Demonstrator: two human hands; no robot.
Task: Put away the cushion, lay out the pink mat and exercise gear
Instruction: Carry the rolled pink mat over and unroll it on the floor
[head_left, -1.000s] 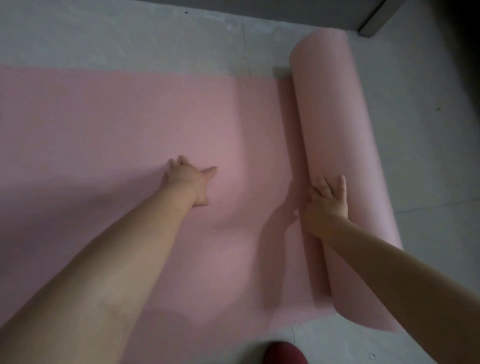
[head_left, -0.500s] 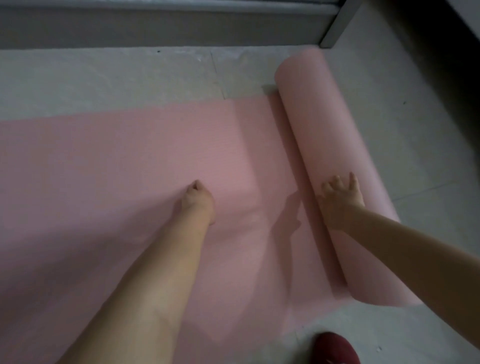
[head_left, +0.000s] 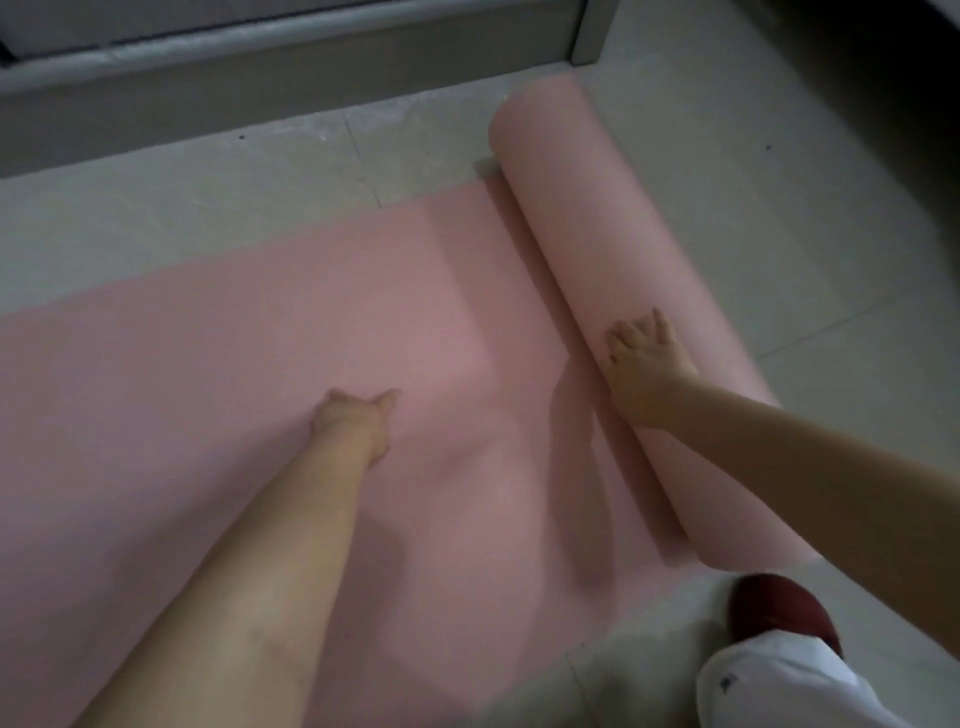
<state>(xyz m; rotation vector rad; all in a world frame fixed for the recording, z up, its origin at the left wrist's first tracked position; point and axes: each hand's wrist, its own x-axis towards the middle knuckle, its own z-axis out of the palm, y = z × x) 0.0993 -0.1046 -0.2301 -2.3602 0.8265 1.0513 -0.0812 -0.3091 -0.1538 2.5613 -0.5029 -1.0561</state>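
**Pink mat half unrolled, right hand on the roll**

Pink mat (head_left: 291, 332) lies on the floor (head_left: 156, 208), flat part running off frame left. Rolled-up part (head_left: 587, 218) sits at the flat part's right end, lying from up near the grey ledge (head_left: 260, 78) down to the bottom right, near a dark red shoe (head_left: 779, 608) and a white trouser leg (head_left: 779, 680).

Left hand (head_left: 353, 421) is down on the flat part, well apart from the roll. It looks pressed on the mat, thumb sticking out to the right; fingers are foreshortened, so cannot tell whether they are spread or curled. Holds nothing.

Right hand (head_left: 644, 358) rests on top of the roll about halfway along it, fingers spread and laid over the curve. Palm contact, no pinch.

Step in hand, as I read it: laying out the mat. Cushion and exercise gear not in view, so cannot tell their status.

Next move probably calls for a push on the roll to the right across the bare floor, with the left hand pinning the flat part so it does not slide or ripple. Push should stay square to the roll or the mat will run crooked. A good bit is left on the roll, so likely several pushes.
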